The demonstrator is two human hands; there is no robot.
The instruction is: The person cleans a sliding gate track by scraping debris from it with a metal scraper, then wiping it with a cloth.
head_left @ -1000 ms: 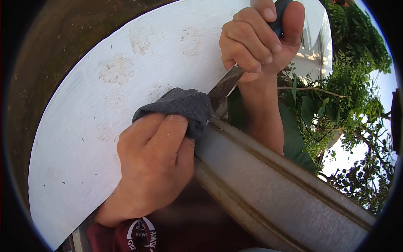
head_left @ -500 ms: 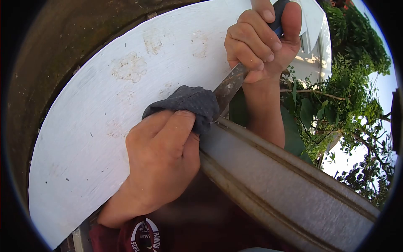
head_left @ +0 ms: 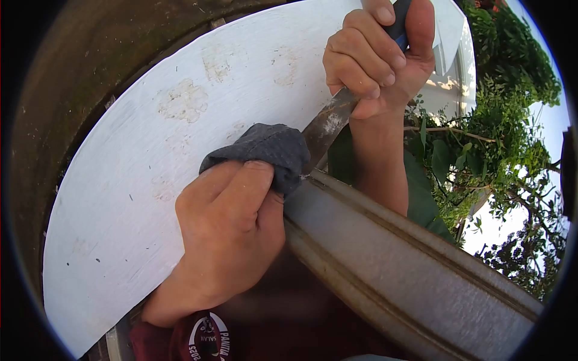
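My left hand (head_left: 226,231) is closed on a bunched dark grey cloth (head_left: 265,147), thumb pressed on top. The cloth covers the lower end of a knife's blade (head_left: 328,126), which is stained and specked with white. Up and to the right, my right hand (head_left: 376,60) has its fingers curled around the knife, with the dark and blue handle (head_left: 398,27) showing beside the thumb. Just below the cloth lies the near end of a grey metal channel (head_left: 397,253) with ridged, brownish edges. How the blade's tip sits under the cloth is hidden.
Behind my hands is a round-edged white board (head_left: 114,198) with brownish stains and dark specks. Leafy branches (head_left: 469,162) fill the right side. The metal channel runs down to the lower right across my maroon clothing (head_left: 301,307). Brown ground (head_left: 78,78) shows at upper left.
My left hand and the cloth have shifted slightly left, and a little more blade shows beside the cloth. My right hand has barely moved and keeps its hold.
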